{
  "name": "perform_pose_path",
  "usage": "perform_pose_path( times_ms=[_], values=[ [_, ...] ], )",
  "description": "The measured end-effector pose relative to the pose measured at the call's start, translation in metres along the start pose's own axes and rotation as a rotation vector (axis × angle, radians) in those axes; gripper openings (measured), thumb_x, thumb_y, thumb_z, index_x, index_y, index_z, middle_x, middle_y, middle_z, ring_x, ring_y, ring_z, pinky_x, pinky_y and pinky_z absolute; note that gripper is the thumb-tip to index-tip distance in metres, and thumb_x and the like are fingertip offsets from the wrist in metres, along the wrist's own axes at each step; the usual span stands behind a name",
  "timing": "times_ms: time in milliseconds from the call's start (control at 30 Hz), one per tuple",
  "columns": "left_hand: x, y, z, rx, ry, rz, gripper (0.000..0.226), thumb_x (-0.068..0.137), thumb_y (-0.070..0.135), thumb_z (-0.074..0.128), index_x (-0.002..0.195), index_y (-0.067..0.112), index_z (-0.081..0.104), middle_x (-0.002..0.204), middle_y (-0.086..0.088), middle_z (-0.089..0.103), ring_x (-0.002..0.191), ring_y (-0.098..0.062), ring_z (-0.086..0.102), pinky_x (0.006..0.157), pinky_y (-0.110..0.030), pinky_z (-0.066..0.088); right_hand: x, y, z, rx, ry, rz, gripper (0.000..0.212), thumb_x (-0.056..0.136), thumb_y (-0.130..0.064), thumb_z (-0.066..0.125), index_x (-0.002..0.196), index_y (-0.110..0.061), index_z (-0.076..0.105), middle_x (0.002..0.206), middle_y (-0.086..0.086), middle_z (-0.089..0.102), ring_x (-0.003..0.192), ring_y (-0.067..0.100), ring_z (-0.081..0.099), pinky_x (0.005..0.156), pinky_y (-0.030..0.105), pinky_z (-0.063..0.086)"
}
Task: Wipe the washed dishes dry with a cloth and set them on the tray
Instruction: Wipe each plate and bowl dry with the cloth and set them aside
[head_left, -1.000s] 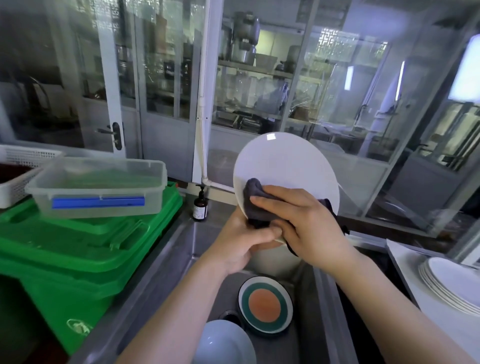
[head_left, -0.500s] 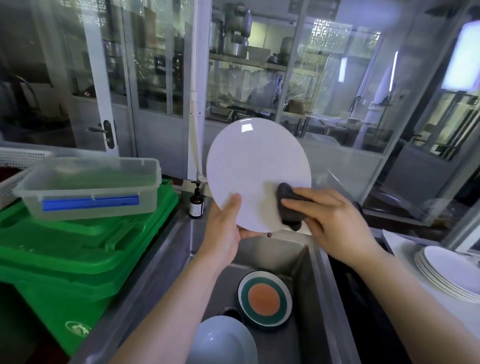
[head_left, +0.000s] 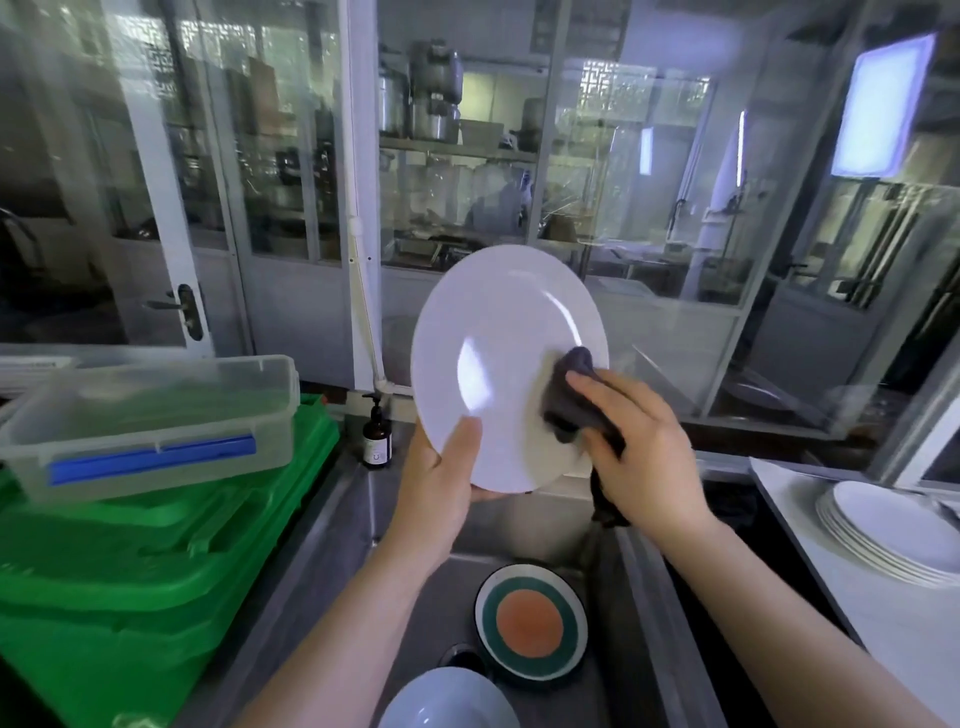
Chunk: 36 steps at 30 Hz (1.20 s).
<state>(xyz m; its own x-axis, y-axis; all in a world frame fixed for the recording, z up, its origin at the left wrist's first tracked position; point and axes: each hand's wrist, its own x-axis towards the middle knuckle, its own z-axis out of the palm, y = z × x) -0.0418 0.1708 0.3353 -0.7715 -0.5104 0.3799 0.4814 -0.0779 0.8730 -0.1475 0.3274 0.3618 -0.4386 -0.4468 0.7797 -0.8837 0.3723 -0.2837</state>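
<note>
— What are the fingers doing just now?

— The right hand (head_left: 644, 457) has its fingers (head_left: 597, 389) curled over a dark cloth (head_left: 571, 400), pressing it against the lower right of the white plate (head_left: 498, 364). The left hand (head_left: 441, 478) grips the plate's bottom edge, thumb laid flat on the face, the other fingers hidden behind it.

— And the plate itself?

— Held up nearly on edge over the sink (head_left: 363, 519), face towards the person, clear of everything else.

— So which step is this?

— Drying, I'd say, on this one plate. The cloth sits at one side of the face only, so I'd guess the rest of the face and the back may want a pass too. I can't tell from here whether it's damp.

— And after that?

— It goes off to the right, onto the stack of white plates (head_left: 893, 535) on the table (head_left: 831, 597) there. I take that pale surface under them for the tray, though I can't be sure. The move calls for a firm hold on the rim and laying it flat on the pile.

— More to do?

— A banded plate (head_left: 530, 623) and a pale bowl (head_left: 452, 701) lie in the sink below.
</note>
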Motion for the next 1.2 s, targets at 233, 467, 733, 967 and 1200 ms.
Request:
perform_pose_path(
  times_ms=[233, 467, 733, 967, 1200],
  values=[
    [-0.001, -0.002, 0.006, 0.456, -0.028, 0.046, 0.038, 0.095, 0.03, 0.051, 0.133, 0.024, 0.048, 0.113, 0.014, 0.065, 0.104, -0.008, 0.061, 0.091, -0.027, 0.051, 0.022, -0.009, 0.015, 0.27, 0.287, 0.572, 0.049, 0.09, -0.02, 0.062, 0.136, -0.022, 0.048, 0.133, -0.001, 0.051, 0.122, 0.014, 0.047, 0.102, 0.027, 0.036],
    [0.016, 0.012, 0.007, 1.12, -0.237, 0.423, 0.034, 0.093, 0.015, 0.05, 0.122, 0.028, 0.037, 0.075, -0.007, 0.058, 0.067, -0.042, 0.059, 0.053, -0.038, 0.041, 0.026, -0.047, 0.012, 1.169, 0.282, 0.762, 0.044, 0.078, -0.064, 0.059, 0.097, -0.024, 0.062, 0.096, 0.002, 0.064, 0.092, 0.017, 0.063, 0.087, 0.04, 0.052],
    [0.032, 0.039, -0.001, 1.414, -0.404, 0.709, 0.054, 0.077, 0.005, 0.061, 0.115, 0.025, 0.028, 0.103, -0.015, 0.061, 0.062, -0.042, 0.062, 0.045, -0.034, 0.037, 0.029, -0.045, -0.014, 1.45, 0.17, 0.925, 0.056, 0.086, -0.038, 0.062, 0.129, -0.002, 0.052, 0.131, 0.028, 0.054, 0.117, 0.04, 0.057, 0.101, 0.057, 0.044],
    [0.051, 0.041, -0.018, 1.069, -0.235, 0.432, 0.06, 0.072, 0.042, 0.077, 0.119, 0.047, 0.041, 0.126, 0.022, 0.054, 0.103, -0.011, 0.059, 0.073, -0.022, 0.045, 0.027, -0.036, -0.02, 1.561, 0.292, 1.011, 0.022, 0.088, -0.005, 0.058, 0.11, -0.007, 0.059, 0.125, 0.022, 0.062, 0.115, 0.036, 0.06, 0.1, 0.054, 0.045],
    [0.047, 0.037, -0.025, -0.359, -0.182, -0.433, 0.058, 0.074, 0.053, 0.069, 0.121, 0.021, 0.057, 0.115, -0.008, 0.065, 0.105, -0.027, 0.066, 0.084, -0.049, 0.056, 0.026, -0.035, -0.024, 1.64, 0.27, 1.008, 0.038, 0.08, -0.012, 0.065, 0.118, -0.007, 0.06, 0.118, 0.015, 0.066, 0.098, 0.028, 0.068, 0.073, 0.042, 0.06]
  ],
)
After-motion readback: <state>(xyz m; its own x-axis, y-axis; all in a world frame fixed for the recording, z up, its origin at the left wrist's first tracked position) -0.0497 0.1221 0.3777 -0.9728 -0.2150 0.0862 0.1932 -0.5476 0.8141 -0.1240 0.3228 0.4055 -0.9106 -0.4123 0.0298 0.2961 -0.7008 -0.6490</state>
